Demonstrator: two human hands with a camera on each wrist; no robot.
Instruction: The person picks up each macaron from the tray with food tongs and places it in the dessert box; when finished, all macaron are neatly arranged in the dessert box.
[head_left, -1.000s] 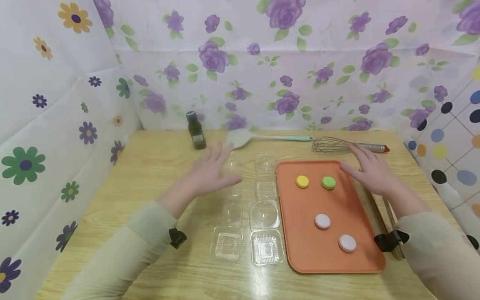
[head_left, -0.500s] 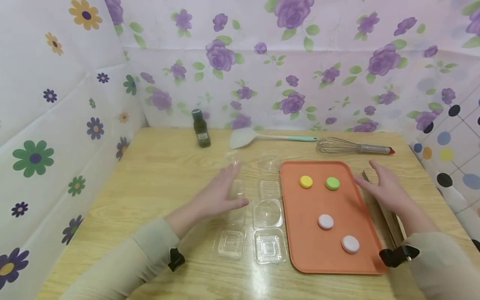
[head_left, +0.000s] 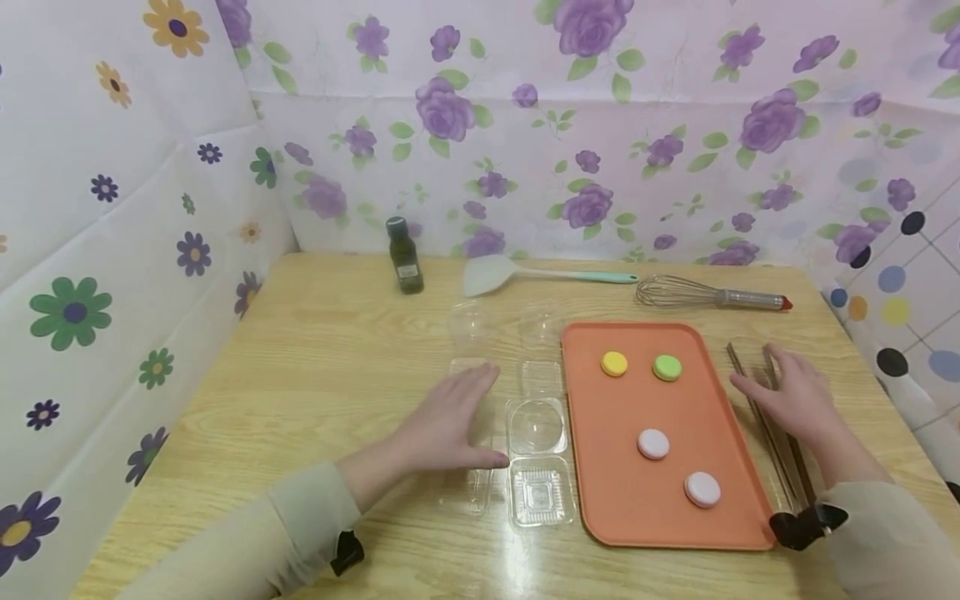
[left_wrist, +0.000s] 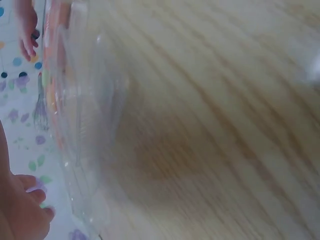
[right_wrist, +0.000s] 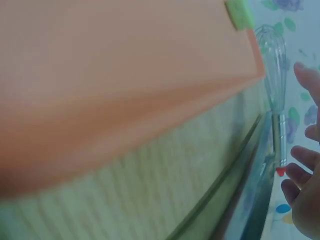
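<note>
My left hand (head_left: pixel 446 425) is over the left column of clear plastic containers (head_left: pixel 540 493), fingers extended and thumb apart. It holds nothing that shows, and whether it touches the plastic I cannot tell. My right hand (head_left: pixel 798 400) hovers around the far part of the metal tongs (head_left: pixel 769 437), its thumb and fingers spread on either side. In the right wrist view its loosely bent fingers stand apart from the tongs. An orange tray (head_left: pixel 607 467) lies between the hands, bearing a yellow macaron (head_left: pixel 614 364), a green macaron (head_left: pixel 667 367) and two pale pink macarons (head_left: pixel 702 489).
Along the back of the wooden table (head_left: pixel 315 358) are a dark bottle (head_left: pixel 406 257), a white spatula (head_left: pixel 489 273) with a mint handle, and a whisk (head_left: pixel 681 292) with a red tip. Behind them hangs a floral sheet (head_left: pixel 510 167).
My left hand has come down and nearer over the containers. My right hand has drawn back from beside the whisk, moving right to the tongs. The head view has shifted slightly.
</note>
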